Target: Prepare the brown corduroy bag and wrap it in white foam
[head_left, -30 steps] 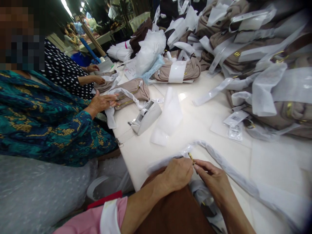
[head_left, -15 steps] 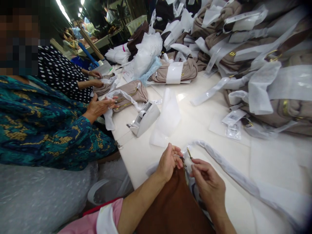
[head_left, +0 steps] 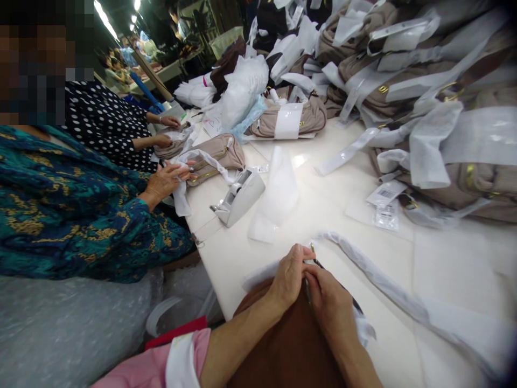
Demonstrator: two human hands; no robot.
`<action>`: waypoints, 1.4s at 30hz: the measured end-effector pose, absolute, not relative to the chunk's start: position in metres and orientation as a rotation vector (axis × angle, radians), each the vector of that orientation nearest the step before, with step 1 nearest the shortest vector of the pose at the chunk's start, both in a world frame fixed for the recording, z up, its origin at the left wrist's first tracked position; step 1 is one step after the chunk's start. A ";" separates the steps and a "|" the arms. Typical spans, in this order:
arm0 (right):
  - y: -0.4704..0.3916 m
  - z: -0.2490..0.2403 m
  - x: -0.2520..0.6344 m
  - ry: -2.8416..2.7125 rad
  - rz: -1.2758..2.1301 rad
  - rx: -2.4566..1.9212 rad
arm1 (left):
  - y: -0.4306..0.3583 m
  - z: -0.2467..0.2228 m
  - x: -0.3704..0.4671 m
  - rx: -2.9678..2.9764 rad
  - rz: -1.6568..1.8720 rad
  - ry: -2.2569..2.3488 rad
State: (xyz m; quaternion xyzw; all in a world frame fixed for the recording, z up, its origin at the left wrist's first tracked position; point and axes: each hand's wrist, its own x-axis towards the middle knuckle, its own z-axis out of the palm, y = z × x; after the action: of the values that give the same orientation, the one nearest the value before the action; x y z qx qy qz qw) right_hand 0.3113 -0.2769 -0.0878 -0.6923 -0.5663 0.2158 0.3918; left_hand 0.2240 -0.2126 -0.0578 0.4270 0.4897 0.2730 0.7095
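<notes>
A brown bag stands below my hands, close to my body at the table's front edge. My left hand is closed at its top edge, fingers pressed together and pointing right. Right beside it, touching, my right hand pinches at the same edge with curled fingers. A small gold metal piece shows just past the fingertips; what exactly they grip there is hidden. A strap wrapped in white paper runs from near the gold piece across the table to the right.
A grey-white tape dispenser and a white paper sheet lie ahead. Beige bags with white wrapping pile up at right. To the left, a co-worker's hand touches a beige bag. Bubble wrap fills the lower left.
My two hands have come together at the bag's top edge, the right moving left and the left fingers closing. The co-worker's hand has turned palm down.
</notes>
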 end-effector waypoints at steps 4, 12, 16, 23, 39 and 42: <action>-0.278 -0.086 0.313 -1.206 0.702 -1.888 | -0.214 -0.060 0.221 0.922 0.628 0.956; -0.280 -0.083 0.326 -0.802 1.105 -1.792 | -0.207 -0.060 0.208 1.653 0.439 0.973; -0.280 -0.087 0.327 -0.780 1.129 -1.754 | -0.207 -0.066 0.205 1.748 0.417 0.928; -0.285 -0.088 0.331 -0.384 1.320 -1.509 | -0.210 -0.066 0.209 1.735 0.513 1.014; -0.295 -0.097 0.328 -0.160 1.355 -1.326 | -0.215 -0.055 0.212 1.667 0.503 1.016; -0.296 -0.100 0.329 -0.161 1.355 -1.345 | -0.215 -0.053 0.214 1.708 0.507 1.019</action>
State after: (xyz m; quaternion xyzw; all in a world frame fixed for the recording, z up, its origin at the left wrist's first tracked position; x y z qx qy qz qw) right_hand 0.3285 -0.2963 -0.0999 -0.5741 -0.0689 0.5784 0.5754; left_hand 0.2135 -0.2149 -0.0534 0.7119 0.4247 0.2113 0.5178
